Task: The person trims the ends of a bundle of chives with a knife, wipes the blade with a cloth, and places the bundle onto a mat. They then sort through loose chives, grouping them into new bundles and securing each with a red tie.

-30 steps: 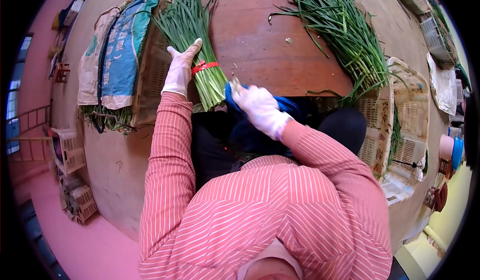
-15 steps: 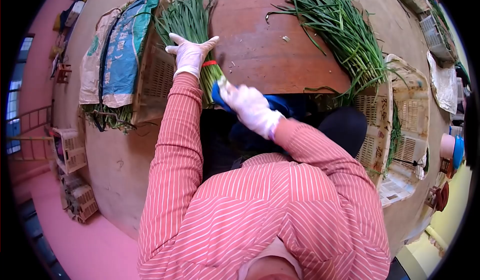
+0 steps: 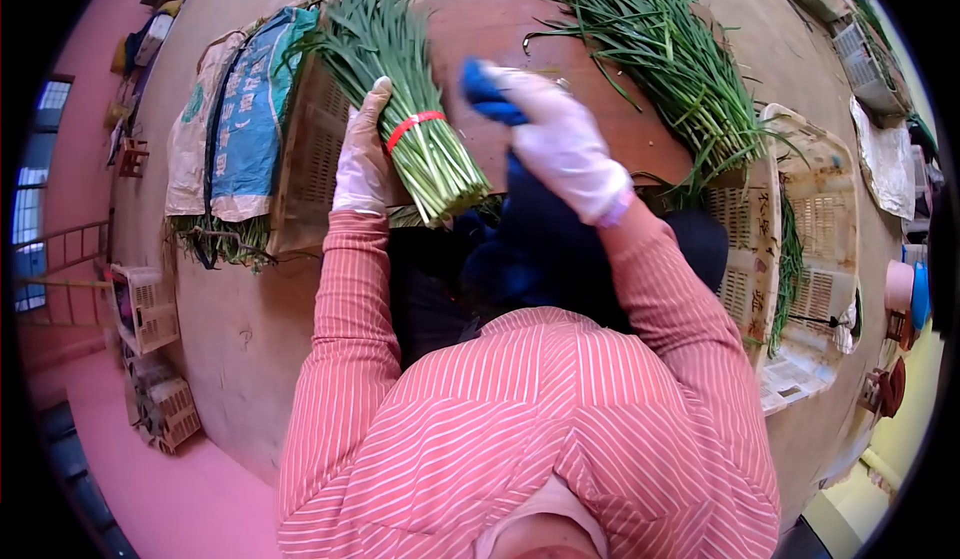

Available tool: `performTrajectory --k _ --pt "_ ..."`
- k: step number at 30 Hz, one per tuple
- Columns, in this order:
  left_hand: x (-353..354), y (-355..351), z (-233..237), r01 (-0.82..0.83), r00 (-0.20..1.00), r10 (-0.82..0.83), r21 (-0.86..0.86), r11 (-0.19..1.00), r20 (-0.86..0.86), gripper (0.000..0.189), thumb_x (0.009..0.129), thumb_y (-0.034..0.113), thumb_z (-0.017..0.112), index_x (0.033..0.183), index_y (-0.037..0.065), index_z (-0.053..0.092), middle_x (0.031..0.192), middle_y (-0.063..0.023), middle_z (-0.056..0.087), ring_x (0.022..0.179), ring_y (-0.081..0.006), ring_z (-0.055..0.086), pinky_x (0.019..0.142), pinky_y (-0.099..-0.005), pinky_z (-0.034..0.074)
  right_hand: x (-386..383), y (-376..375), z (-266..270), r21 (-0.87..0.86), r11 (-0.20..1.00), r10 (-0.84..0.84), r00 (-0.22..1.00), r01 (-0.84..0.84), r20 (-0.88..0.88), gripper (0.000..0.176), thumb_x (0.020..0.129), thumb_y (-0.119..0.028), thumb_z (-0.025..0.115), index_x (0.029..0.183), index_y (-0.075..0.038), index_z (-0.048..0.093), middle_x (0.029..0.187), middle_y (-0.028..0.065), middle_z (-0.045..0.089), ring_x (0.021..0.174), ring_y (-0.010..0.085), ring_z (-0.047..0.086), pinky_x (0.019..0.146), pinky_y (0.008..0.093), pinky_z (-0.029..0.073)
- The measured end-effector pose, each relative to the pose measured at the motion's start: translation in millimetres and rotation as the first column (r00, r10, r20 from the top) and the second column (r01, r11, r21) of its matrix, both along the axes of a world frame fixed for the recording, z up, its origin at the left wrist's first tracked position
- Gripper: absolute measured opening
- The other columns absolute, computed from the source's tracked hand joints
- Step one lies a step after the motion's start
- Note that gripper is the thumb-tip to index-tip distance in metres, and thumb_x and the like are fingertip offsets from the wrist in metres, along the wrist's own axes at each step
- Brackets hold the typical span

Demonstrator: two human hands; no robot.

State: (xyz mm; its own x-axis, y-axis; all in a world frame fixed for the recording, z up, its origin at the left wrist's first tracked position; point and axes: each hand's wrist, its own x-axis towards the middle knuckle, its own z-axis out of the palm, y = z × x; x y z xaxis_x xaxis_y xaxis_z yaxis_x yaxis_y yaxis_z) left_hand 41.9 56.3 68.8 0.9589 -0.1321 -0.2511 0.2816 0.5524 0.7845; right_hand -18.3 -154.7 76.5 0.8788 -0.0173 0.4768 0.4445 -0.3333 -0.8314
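My gloved left hand (image 3: 364, 156) is wrapped round a bunch of garlic chives (image 3: 408, 89), its thumb on top of the leaves. A red band (image 3: 412, 130) circles the stems just below the thumb. The pale cut ends point toward me and the leaves fan out away from me. To the right of the bunch, my gloved right hand (image 3: 566, 149) is closed on a blue cloth (image 3: 488, 91), slightly blurred. Under both lies a reddish-brown wooden board (image 3: 590, 124). Loose garlic chives (image 3: 670, 59) are heaped along its right side.
A plastic crate (image 3: 312, 139) stands left of the board, with a blue and white sack (image 3: 245, 114) beside it. On the right are plastic crates (image 3: 830, 249) with some green leaves inside. A small stool (image 3: 131, 157) stands farther left.
My left hand has turned and now grips the bunch, which is tilted with its cut ends to the right. My right hand has moved up and right, away from the stems, with the blue cloth.
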Motion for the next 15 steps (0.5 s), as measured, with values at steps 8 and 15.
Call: performTrajectory --k 8,15 --pt "9 -1 -36 0.109 0.990 -0.123 -0.190 0.976 -0.063 0.048 0.090 0.029 0.066 0.128 0.003 0.055 0.115 -0.0167 0.067 0.096 -0.0312 0.068 0.089 -0.0475 0.056 -110 11 0 -0.538 0.728 0.423 0.896 -0.425 -0.135 0.046 0.079 0.002 0.053 0.123 -0.008 0.061 0.123 0.0145 0.064 0.106 0.0318 0.064 0.088 0.0415 0.052" --pt "12 11 -58 0.336 0.942 -0.288 -0.516 0.788 0.174 0.042 0.084 0.031 0.067 0.121 0.014 0.059 0.126 -0.0093 0.061 0.110 -0.0294 0.061 0.098 -0.0490 0.051 -66 -27 37 0.120 0.989 0.094 0.990 -0.081 -0.106 0.047 0.078 0.009 0.055 0.122 -0.003 0.064 0.113 0.0161 0.067 0.107 0.0302 0.064 0.097 0.0347 0.049"
